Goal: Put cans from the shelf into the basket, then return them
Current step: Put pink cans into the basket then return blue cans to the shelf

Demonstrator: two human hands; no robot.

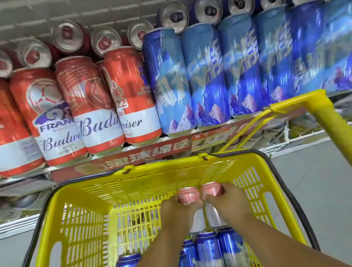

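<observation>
Both hands reach down into the yellow plastic basket (pixel 76 223). My left hand (pixel 178 214) is wrapped around a red can (pixel 188 194). Right beside it, my right hand (pixel 230 203) grips a second red can (pixel 212 191). The two cans touch near the basket's far wall. Several blue cans (pixel 209 251) stand in the basket under my forearms. On the shelf above, red Budweiser cans (pixel 96 110) fill the left side and tall blue cans (pixel 204 75) fill the right. The picture is blurred by motion.
The basket's yellow pull handle (pixel 338 127) rises at the right, across the shelf front. A red price strip (pixel 143 155) runs along the shelf edge. More cans sit on a lower shelf (pixel 17 204) at left. Grey floor (pixel 335 194) lies to the right.
</observation>
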